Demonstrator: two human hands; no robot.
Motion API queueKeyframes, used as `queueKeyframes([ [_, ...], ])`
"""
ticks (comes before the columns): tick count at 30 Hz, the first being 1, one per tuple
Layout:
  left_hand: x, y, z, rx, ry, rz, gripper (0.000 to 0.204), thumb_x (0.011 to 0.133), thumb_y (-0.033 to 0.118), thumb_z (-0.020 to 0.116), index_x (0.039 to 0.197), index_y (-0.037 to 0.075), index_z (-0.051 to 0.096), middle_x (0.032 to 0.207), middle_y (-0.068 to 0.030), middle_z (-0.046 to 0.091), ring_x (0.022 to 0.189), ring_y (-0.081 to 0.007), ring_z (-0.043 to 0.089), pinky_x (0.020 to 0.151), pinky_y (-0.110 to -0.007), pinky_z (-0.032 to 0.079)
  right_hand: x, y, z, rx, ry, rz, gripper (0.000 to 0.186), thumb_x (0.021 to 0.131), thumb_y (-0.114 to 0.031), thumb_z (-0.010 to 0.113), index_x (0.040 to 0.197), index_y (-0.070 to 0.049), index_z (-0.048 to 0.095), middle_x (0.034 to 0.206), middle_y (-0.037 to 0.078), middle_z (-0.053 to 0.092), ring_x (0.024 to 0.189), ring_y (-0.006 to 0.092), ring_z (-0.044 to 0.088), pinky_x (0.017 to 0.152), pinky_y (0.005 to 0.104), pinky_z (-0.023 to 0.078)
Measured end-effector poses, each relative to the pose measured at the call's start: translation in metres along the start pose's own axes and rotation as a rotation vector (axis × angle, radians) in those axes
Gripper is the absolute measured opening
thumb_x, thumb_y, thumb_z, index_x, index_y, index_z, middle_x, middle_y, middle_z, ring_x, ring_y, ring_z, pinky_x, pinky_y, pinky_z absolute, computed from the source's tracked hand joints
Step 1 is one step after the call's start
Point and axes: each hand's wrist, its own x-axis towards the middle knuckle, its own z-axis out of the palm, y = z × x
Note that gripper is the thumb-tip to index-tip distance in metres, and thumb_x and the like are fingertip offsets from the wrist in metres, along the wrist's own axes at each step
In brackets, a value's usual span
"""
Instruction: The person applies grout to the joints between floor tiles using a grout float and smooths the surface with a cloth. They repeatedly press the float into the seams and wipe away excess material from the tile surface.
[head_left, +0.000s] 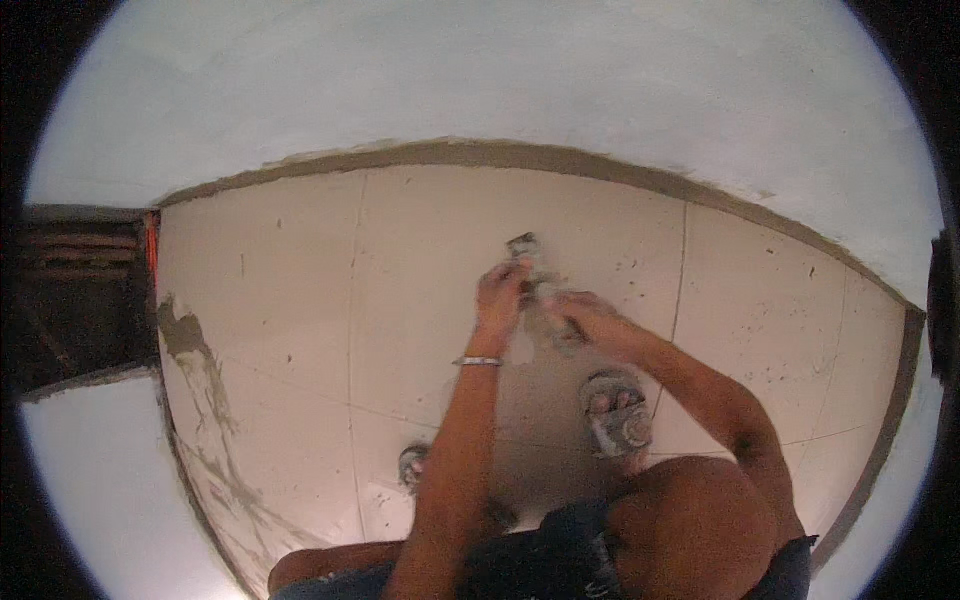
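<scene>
My left hand (502, 295), with a silver band on its wrist, is closed on a small, dirty flat-bladed tool (522, 243) low over the tiled floor (270, 300). Just right of it my right hand (585, 320) is closed too, blurred by motion; what it grips is too smeared to make out. A greyish smear of wet material (545, 345) lies on the tiles beneath and below the hands.
My sandalled right foot (620, 410) and left foot (412, 465) are on the floor. White walls (480, 80) with rough mortar edging (620, 168) bound it. At left are a dark opening (75, 290) and a mortar patch (185, 335).
</scene>
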Motion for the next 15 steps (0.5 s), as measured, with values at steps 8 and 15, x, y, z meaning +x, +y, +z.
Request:
queueKeyframes([
  [8, 0.084, 0.037, -0.062, 0.208, 0.082, 0.197, 0.029, 0.091, 0.023, 0.065, 0.105, 0.000, 0.074, 0.095, -0.0046, 0.071, 0.084, -0.0153, 0.061, 0.076, -0.033, 0.051, 0.110, -0.061, 0.026, 0.594, -0.183, 0.183, 0.036, 0.097, -0.045, 0.066, 0.096, -0.009, 0.064, 0.082, 0.003, 0.065, 0.072, 0.0166, 0.066, 0.064, 0.0301, 0.055],
  [15, 0.155, 0.066, -0.106, 0.765, 0.074, 0.267, 0.030, 0.093, 0.025, 0.060, 0.114, 0.009, 0.073, 0.110, -0.0111, 0.075, 0.099, -0.0245, 0.071, 0.088, -0.035, 0.054, 0.165, -0.092, 0.032, 0.774, -0.256, 0.118, 0.029, 0.100, -0.037, 0.063, 0.103, -0.008, 0.061, 0.089, 0.008, 0.069, 0.077, 0.0183, 0.069, 0.070, 0.0318, 0.057],
])
